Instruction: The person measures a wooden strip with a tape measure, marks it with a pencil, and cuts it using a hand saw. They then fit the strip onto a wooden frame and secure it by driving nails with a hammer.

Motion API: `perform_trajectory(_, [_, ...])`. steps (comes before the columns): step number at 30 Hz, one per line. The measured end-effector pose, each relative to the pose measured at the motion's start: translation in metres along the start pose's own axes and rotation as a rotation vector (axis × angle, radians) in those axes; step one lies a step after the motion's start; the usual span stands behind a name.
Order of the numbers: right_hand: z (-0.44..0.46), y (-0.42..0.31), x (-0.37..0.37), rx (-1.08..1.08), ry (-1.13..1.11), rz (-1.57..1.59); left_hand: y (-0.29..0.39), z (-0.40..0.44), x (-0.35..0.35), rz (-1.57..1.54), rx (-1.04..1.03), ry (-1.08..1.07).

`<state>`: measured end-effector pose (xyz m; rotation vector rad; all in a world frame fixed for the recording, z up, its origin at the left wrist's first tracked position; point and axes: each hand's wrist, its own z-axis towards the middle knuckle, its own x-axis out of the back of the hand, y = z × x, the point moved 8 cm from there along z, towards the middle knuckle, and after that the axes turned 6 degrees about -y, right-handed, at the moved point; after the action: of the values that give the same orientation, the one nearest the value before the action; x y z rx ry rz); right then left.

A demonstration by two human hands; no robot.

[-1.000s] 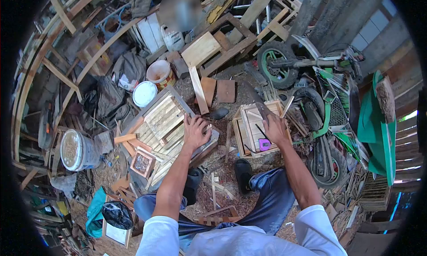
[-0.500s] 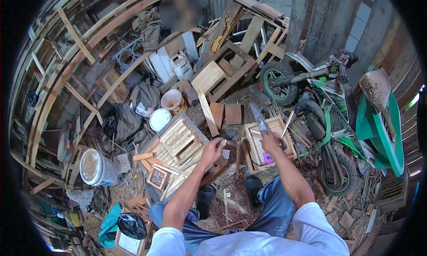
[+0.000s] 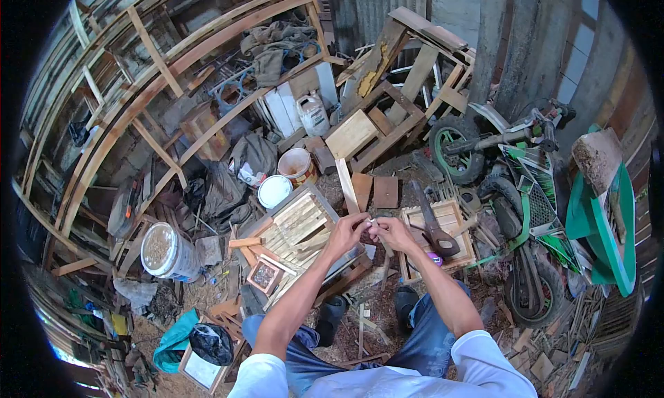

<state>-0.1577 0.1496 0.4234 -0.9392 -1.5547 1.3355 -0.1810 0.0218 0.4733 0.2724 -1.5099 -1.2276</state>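
Note:
My left hand [image 3: 350, 232] and my right hand [image 3: 391, 235] meet in front of me, fingers pinched together. Between their fingertips is a small pale piece [image 3: 372, 223], too small to name and partly covered. A handsaw [image 3: 430, 221] lies across a light wooden crate-like frame [image 3: 409, 268], just right of my right hand, and neither hand touches it. At the near side of that frame, beside my right forearm, sits a pink-purple object [image 3: 434, 258], partly hidden. Left of my left hand is a low slatted wooden surface [image 3: 294, 225] with loose strips on it.
Buckets [image 3: 275, 191] and a sawdust-filled pail [image 3: 160, 249] stand to the left. A small green-framed motorbike [image 3: 522, 204] and a green wheelbarrow [image 3: 622, 225] are on the right. Scrap wood [image 3: 360, 142] is piled at the back; offcuts litter the floor by my feet.
My right hand has let go of the handsaw, which now lies on the wooden frame, and has moved left to meet my left hand at the small pale piece. The view has shifted.

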Motion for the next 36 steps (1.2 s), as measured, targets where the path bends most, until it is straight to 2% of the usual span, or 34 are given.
perform_trajectory(2, [0.002,0.001,-0.003,-0.019,0.065,0.046,0.000,-0.002,0.003,0.005,-0.032,0.100])
perform_trajectory(4, [0.007,0.006,-0.006,-0.020,0.134,0.143,-0.007,-0.003,0.002,-0.061,0.031,0.142])
perform_trajectory(7, [0.006,-0.001,0.001,-0.009,0.279,-0.105,-0.004,0.000,0.005,-0.054,0.034,0.191])
perform_trajectory(8, [0.018,0.021,0.000,-0.036,0.225,-0.045,-0.002,0.002,0.006,-0.034,0.021,0.204])
perform_trajectory(11, [0.015,0.020,-0.002,-0.167,0.223,-0.031,-0.009,0.007,0.002,0.120,-0.043,0.169])
perform_trajectory(14, [0.021,0.036,-0.002,-0.161,0.252,-0.027,-0.018,0.010,-0.003,0.038,0.000,0.143])
perform_trajectory(17, [0.026,0.033,-0.003,-0.159,0.153,0.477,-0.002,0.012,0.011,-0.119,0.164,0.174])
perform_trajectory(21, [0.023,0.018,0.011,-0.203,0.152,0.600,0.000,0.029,0.006,-0.251,0.262,0.152])
perform_trajectory(22, [0.026,0.023,0.017,-0.176,0.176,0.674,0.004,0.034,0.004,-0.233,0.220,0.170])
perform_trajectory(25, [0.011,0.039,0.074,-0.040,0.510,0.799,-0.011,0.036,-0.003,-0.411,0.161,0.376])
perform_trajectory(27, [0.000,0.067,0.107,-0.049,0.619,0.675,-0.031,0.032,-0.012,-0.832,0.273,0.340])
perform_trajectory(28, [-0.002,0.070,0.107,-0.064,0.589,0.701,-0.045,0.033,-0.020,-0.904,0.310,0.336])
perform_trajectory(29, [-0.004,0.074,0.101,-0.132,0.545,0.600,-0.058,0.034,-0.030,-0.978,0.347,0.333])
perform_trajectory(31, [-0.003,0.069,0.079,-0.256,0.457,0.395,-0.069,0.031,-0.049,-0.955,0.454,0.346])
perform_trajectory(32, [0.000,0.073,0.072,-0.282,0.408,0.192,-0.074,0.026,-0.061,-0.943,0.512,0.349])
perform_trajectory(33, [0.002,0.074,0.069,-0.308,0.434,0.062,-0.075,0.025,-0.073,-0.847,0.497,0.318])
perform_trajectory(35, [0.009,0.068,0.069,-0.050,0.473,0.056,-0.084,0.020,-0.095,-0.650,0.465,0.255])
perform_trajectory(36, [0.007,0.064,0.069,-0.045,0.509,0.089,-0.096,0.018,-0.107,-0.483,0.486,0.185])
